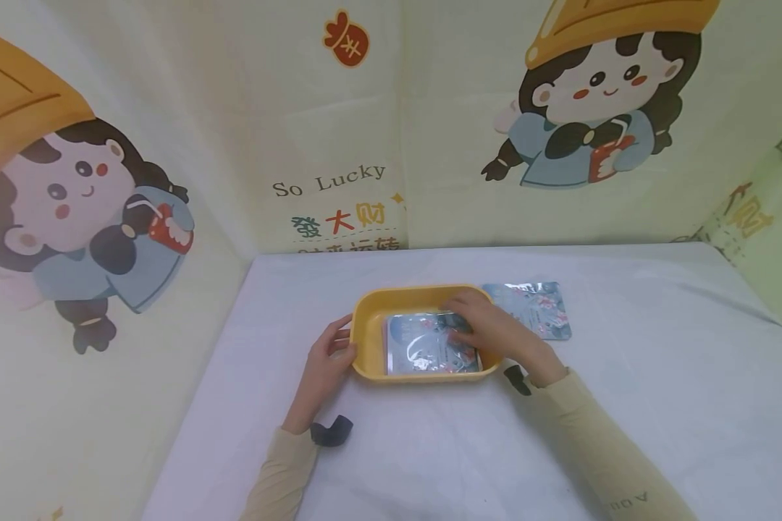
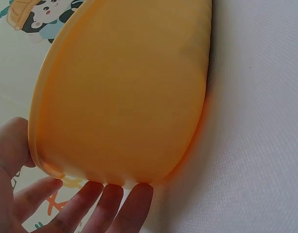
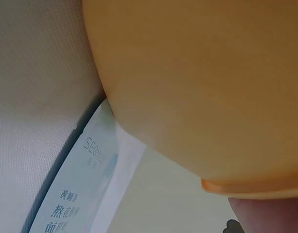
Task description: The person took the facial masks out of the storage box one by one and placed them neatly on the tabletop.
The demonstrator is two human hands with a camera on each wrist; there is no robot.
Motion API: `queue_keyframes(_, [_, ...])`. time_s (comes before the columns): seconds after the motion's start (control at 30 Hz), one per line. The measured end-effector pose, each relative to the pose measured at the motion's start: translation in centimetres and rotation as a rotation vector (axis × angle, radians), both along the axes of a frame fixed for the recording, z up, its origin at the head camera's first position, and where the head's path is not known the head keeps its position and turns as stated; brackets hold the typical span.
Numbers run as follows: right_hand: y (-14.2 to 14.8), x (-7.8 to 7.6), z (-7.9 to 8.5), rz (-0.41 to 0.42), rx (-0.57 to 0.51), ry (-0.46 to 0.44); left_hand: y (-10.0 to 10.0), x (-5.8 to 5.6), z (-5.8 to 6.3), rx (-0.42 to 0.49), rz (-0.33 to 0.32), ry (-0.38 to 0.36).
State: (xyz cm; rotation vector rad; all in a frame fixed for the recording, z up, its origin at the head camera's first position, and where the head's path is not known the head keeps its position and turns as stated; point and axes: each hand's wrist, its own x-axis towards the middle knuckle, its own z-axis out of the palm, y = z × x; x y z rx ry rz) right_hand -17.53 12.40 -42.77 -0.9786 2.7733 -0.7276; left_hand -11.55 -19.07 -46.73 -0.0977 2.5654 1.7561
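Head alone shows packets (image 1: 423, 351) in tray (image 1: 371, 336) (left fingers (image 2: 135, 206) grip it; right fingers (image 1: 464, 301) unclear).

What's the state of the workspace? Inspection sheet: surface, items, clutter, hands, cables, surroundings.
Surface: white cloth, faint creases.
Job's things: yellow tray with a glossy blue packet lying inside, a pinkish edge showing at its left; a similar loose packet lies on the cloth past the tray's right end.
Clutter: nothing seen.
Left hand: fingertips against the tray's left end.
Right hand: reaches over the tray's right end, fingers at the packet inside; whether it pinches it can't be told.
Cables: nothing seen.
Surroundings: pale backdrop printed with cartoon figures and "So Lucky".
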Motion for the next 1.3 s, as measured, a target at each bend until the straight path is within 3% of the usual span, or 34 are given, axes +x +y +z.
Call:
queue_keyframes(0.3, [-0.4,0.0,0.0,0.036,0.031,0.023,0.0,0.3,0.2,-0.008,-0.003,-0.001])
queue_keyframes(0.57, [-0.9,-0.1,0.1,0.019,0.052,0.002,0.0,0.2,0.0,-0.018,-0.001,0.000])
queue_keyframes(1.07, [-1.3,-0.5,-0.6,0.007,0.000,0.022,0.1,0.1,-0.1,-0.027,0.002,-0.002])
queue_keyframes(1.17, [-1.3,-0.6,-0.7,0.004,-0.007,0.018,0.3,0.2,0.4,-0.028,0.008,-0.019])
queue_keyframes(1.3, [-1.4,-0.7,-0.6,-0.004,-0.010,0.014,0.9,0.8,2.3,-0.031,0.001,-0.025])
